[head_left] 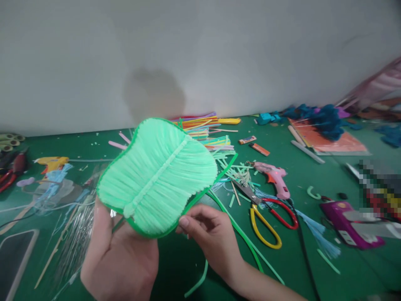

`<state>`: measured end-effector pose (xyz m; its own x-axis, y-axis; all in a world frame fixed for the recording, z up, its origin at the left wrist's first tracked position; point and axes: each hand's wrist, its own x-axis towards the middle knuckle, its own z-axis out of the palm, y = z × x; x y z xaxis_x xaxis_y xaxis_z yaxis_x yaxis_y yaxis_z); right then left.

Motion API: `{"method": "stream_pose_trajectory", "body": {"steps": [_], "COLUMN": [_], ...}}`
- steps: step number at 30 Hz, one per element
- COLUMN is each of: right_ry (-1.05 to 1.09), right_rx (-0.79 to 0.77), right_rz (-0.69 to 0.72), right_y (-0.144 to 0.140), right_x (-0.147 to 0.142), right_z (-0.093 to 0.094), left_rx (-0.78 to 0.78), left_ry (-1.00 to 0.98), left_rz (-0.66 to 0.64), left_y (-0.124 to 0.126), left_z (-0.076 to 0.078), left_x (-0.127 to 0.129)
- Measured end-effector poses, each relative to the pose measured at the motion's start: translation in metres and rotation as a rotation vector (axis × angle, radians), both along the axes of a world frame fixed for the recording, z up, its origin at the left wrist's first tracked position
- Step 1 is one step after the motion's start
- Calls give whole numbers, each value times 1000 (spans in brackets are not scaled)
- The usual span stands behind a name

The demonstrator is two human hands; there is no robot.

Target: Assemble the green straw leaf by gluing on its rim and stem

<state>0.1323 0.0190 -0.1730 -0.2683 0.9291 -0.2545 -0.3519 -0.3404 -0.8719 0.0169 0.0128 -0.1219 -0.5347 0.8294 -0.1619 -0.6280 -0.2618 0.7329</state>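
Observation:
My left hand supports a light green fuzzy leaf-shaped fan from below and behind, and some of its fingers are hidden behind it. A pale raised rib runs diagonally across the fan. Along its outline goes a darker green pipe cleaner, which stands slightly away from the lower right edge, its loose end sticking out at the upper right. My right hand pinches this pipe cleaner against the fan's lower right rim between thumb and fingers.
Scissors and a pink glue gun lie to the right, with loose pipe cleaners nearer. Bundled colored pipe cleaners are at the back. A yellow glue gun and a phone lie left. A purple device sits far right.

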Motion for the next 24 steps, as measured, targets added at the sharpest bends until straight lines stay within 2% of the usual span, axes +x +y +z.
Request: {"method": "stream_pose_trajectory", "body": {"steps": [9, 24], "right_ry": [-42, -82], "right_rx": [98, 110], "right_rz": [-115, -97], "right_y": [5, 10], "right_x": [4, 8], "right_z": [0, 3], "left_rx": [5, 11], "left_ry": [-32, 16], "left_rz": [-23, -27], "left_y": [4, -2], "left_z": [-5, -3], "left_x": [-4, -1]}}
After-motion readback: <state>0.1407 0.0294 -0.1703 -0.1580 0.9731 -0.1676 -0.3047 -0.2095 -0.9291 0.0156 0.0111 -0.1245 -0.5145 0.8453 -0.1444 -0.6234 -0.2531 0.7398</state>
